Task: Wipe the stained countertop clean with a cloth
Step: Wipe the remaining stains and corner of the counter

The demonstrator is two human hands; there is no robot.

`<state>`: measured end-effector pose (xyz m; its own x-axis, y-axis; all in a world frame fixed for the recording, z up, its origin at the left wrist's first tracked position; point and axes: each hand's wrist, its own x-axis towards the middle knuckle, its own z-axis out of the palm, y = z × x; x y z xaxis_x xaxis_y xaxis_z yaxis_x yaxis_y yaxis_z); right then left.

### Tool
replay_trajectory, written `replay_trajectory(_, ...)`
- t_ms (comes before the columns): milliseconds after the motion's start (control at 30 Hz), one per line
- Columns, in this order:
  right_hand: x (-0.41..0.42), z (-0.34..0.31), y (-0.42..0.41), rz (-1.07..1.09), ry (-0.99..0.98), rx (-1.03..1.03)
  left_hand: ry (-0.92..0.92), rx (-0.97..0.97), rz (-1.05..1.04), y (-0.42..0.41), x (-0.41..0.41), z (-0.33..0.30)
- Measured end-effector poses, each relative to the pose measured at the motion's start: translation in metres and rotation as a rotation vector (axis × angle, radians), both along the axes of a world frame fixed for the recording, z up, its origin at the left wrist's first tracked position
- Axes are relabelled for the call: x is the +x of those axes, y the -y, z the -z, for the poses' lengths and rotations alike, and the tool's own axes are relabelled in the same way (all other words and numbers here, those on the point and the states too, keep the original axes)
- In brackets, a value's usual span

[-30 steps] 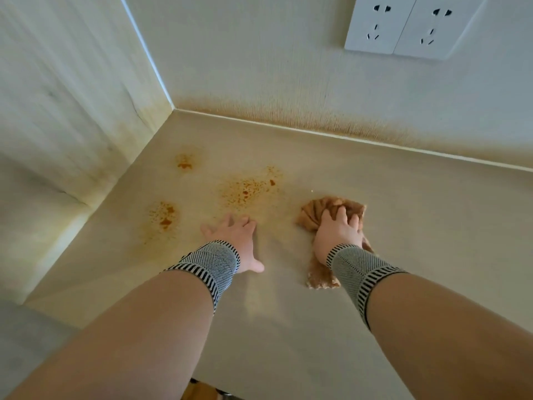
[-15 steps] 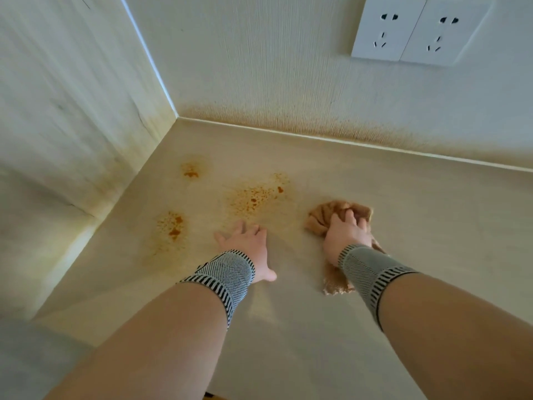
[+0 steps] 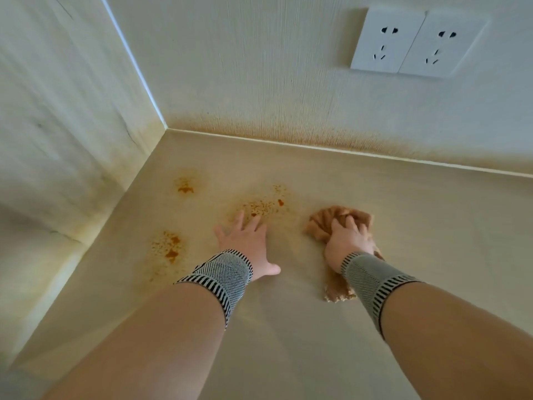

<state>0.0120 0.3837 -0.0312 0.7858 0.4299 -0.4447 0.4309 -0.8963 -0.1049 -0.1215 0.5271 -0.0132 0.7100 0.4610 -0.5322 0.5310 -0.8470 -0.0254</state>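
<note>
Cloth [image 3: 340, 223] is sitting bunched under the right hand [image 3: 347, 243], fingers gripping it, beside the orange spots [image 3: 259, 204] (still unwiped). Left hand [image 3: 248, 241] is lying flat on the tabletop [image 3: 432, 226]. Pressing firmly should help.

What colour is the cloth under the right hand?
Light brown, a tan shade; the cloth shows best in the head view.
</note>
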Motion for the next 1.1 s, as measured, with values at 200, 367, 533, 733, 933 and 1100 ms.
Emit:
replay_trajectory(200,-0.013,0.014,-0.016,-0.519,-0.105,0.022,-0.063,-0.053,0.054,-0.013,0.01,0.005)
replay_trajectory(367,0.027,0.015,0.003,-0.034,-0.019,0.008,-0.1,-0.023,0.113,-0.021,0.012,0.002)
replay_trajectory(533,-0.023,0.0,-0.036,-0.284,-0.027,0.074,-0.064,-0.024,0.117,-0.021,0.01,0.005)
replay_trajectory(733,0.003,0.012,-0.015,-0.338,-0.063,-0.001,-0.049,-0.04,0.129,-0.021,0.009,0.005)
replay_trajectory(933,-0.003,-0.003,-0.01,0.161,-0.06,-0.012,-0.046,-0.052,0.129,-0.021,0.008,0.007)
replay_trajectory(1100,-0.039,-0.005,-0.04,-0.354,-0.09,0.028,-0.025,-0.052,0.139,-0.022,0.007,0.007)
